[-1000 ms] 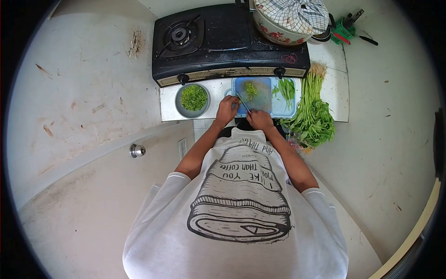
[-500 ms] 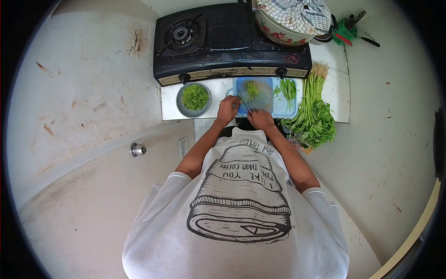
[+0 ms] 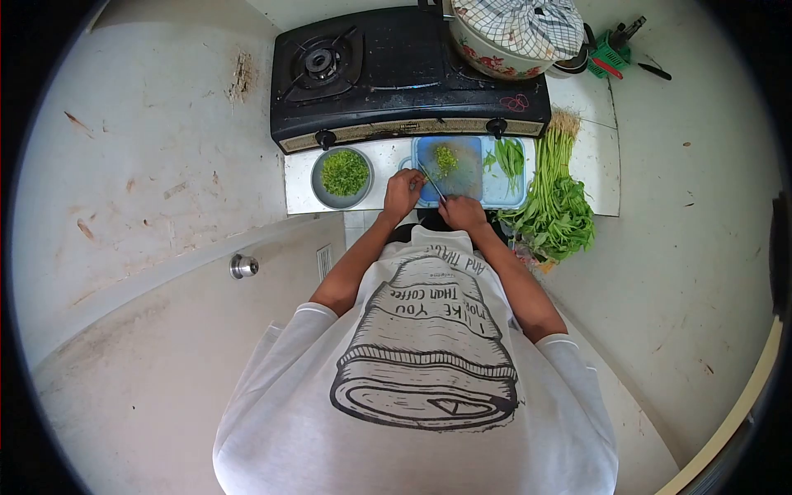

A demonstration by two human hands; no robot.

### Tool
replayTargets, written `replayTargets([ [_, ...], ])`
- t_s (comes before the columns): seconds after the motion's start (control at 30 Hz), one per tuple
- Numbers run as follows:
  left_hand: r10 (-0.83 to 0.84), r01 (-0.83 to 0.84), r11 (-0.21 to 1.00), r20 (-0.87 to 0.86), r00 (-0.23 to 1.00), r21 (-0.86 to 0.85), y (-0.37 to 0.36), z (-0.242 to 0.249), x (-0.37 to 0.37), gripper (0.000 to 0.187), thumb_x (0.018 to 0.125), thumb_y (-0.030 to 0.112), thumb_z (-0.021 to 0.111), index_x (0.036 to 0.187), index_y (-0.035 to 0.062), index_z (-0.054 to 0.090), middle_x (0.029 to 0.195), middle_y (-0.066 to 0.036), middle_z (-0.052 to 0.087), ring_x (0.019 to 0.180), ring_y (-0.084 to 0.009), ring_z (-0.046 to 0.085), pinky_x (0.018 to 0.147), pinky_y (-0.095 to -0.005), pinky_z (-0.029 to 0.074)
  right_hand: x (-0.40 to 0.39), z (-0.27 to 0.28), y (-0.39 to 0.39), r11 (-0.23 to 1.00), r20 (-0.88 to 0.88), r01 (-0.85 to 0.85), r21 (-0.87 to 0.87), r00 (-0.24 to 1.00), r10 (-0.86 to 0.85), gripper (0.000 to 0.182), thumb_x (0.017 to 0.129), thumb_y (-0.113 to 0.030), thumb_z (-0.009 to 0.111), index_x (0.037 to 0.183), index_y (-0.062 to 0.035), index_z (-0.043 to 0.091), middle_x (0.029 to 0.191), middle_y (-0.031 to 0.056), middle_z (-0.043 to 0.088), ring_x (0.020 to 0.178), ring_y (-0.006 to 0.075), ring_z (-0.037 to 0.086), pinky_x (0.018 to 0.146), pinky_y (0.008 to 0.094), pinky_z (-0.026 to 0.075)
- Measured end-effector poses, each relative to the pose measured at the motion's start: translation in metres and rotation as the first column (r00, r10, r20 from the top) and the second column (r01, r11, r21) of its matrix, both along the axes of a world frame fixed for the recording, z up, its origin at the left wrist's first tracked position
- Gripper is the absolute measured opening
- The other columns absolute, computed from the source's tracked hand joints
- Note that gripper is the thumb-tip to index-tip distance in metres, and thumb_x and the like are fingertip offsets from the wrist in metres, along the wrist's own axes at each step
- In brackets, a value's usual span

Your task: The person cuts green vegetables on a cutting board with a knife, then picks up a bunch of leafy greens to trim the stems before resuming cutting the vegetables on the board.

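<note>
Chopped greens (image 3: 446, 161) lie in a small pile on the blue cutting board (image 3: 471, 183), directly beyond the hands. The right hand (image 3: 464, 213) grasps the handle of a knife (image 3: 432, 183); the blade points away and to the left. The left hand (image 3: 403, 195) is set beside the blade at the board's left edge, fingers bent; whether they grip a stem cannot be told. Right of the board, uncut leaves (image 3: 511, 158) rest on the light-blue tray (image 3: 503, 201). Left of the tray, a gray bowl (image 3: 318, 189) contains finely cut greens (image 3: 345, 172). At the far right of the desk (image 3: 605, 181) lies a large rooted bunch (image 3: 565, 186). Progress, as judged: one bowlful and one small pile are cut; the loose leaves and bunch are whole. Relative to half a second earlier, the view is slightly shifted; hands, knife and pile show no clear change.
</note>
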State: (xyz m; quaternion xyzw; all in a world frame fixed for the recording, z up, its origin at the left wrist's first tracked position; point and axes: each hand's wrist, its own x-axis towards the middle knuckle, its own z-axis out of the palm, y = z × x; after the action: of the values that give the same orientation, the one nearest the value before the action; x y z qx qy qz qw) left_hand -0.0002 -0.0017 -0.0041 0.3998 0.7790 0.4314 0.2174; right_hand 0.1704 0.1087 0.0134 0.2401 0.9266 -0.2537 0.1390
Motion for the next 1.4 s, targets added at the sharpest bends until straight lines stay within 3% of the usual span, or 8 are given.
replayTargets([
  [0.47,0.002,-0.005,0.999,-0.061,0.998,-0.053,-0.002,0.008,0.002,0.007,0.084,0.007,0.074,0.091,0.0041,0.075,0.085,-0.012,0.071,0.082,-0.0313,0.067,0.079,-0.0428,0.053,0.002,0.002,-0.004,0.997,-0.02,0.073,0.031,0.997,-0.072,0.051,0.106,-0.04,0.048,0.089,-0.0009,0.076,0.09,0.0225,0.076,0.085,0.0405,0.075,0.08,0.0511,0.059],
  [0.67,0.001,-0.004,0.999,-0.072,0.997,-0.044,-0.001,-0.002,0.002,0.008,0.084,0.008,0.073,0.091,0.005,0.075,0.087,-0.012,0.071,0.082,-0.0303,0.066,0.078,-0.042,0.053,-0.012,0.006,-0.003,0.992,-0.007,0.123,-0.007,0.992,-0.123,0.05,0.106,-0.041,0.048,0.092,-0.0003,0.074,0.09,0.0263,0.074,0.084,0.0436,0.073,0.082,0.0524,0.059],
  [1.17,0.004,-0.007,0.999,-0.105,0.995,-0.034,-0.002,-0.001,0.003,0.008,0.083,0.007,0.073,0.09,0.0055,0.075,0.084,-0.011,0.069,0.079,-0.0301,0.064,0.076,-0.0418,0.052,-0.001,0.001,-0.011,0.997,0.018,0.075,0.031,0.997,-0.076,0.049,0.106,-0.042,0.048,0.095,-0.0008,0.072,0.082,0.0257,0.074,0.078,0.0429,0.075,0.075,0.0533,0.06],
  [1.4,-0.008,0.008,1.0,-0.094,0.996,0.001,-0.002,0.002,0.002,0.009,0.083,0.006,0.071,0.091,0.006,0.075,0.085,-0.011,0.069,0.079,-0.0298,0.064,0.077,-0.0418,0.052,-0.003,-0.003,-0.009,0.998,-0.051,0.057,0.022,0.997,-0.056,0.048,0.106,-0.04,0.049,0.091,0.0005,0.071,0.079,0.0261,0.072,0.076,0.0439,0.073,0.073,0.0536,0.059],
])
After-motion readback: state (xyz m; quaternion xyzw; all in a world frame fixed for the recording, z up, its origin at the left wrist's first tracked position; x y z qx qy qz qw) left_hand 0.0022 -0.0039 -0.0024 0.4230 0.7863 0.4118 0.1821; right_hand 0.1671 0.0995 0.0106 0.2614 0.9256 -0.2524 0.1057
